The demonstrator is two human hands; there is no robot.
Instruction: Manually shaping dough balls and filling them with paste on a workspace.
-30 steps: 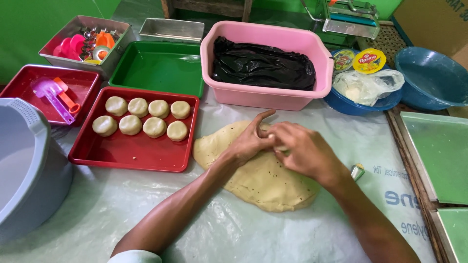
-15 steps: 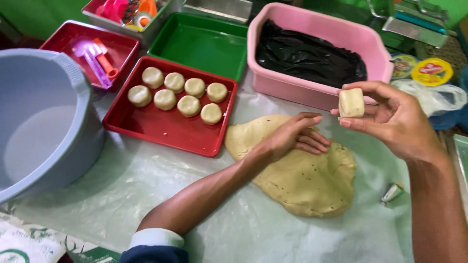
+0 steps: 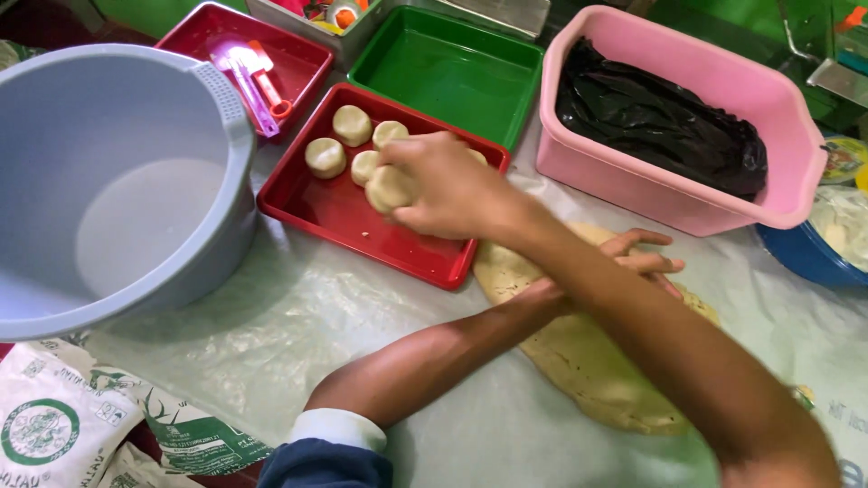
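Dough ball [image 3: 391, 188], pale and round, sits in the curled fingers of the right hand [image 3: 448, 185], held just above the near part of the red tray [image 3: 339, 212]; the tray serves as the landmark for everything else.

Largest is the grey plastic tub [image 3: 117, 181], standing just left of the red tray, its wall almost touching the tray's left edge. Beyond the tray's right end stands the pink tub [image 3: 669, 194], with a crumpled black plastic bag [image 3: 660, 122] lying inside it. Right of the tray and a little nearer the person, the flat slab of dough [image 3: 597, 361] spreads over the clear plastic sheet [image 3: 298, 316] that covers the table; the slab's left tip lies close to the tray's right corner. Straight behind the tray sits a green tray [image 3: 452, 72], touching or nearly touching its far edge. Behind the tray and to its left is a second red tray [image 3: 244, 45], which holds a purple scoop [image 3: 240, 77] and an orange-handled tool [image 3: 267, 86].

Left hand [image 3: 624, 267] rests flat on the slab, fingers spread and loosely open, gripping nothing, with the right forearm crossing above its wrist. Right hand closes around the dough ball from above. Inside the red tray, at its far end, lie other shaped dough balls [image 3: 351, 125], close together; some are hidden behind the right hand, so their count cannot be told.
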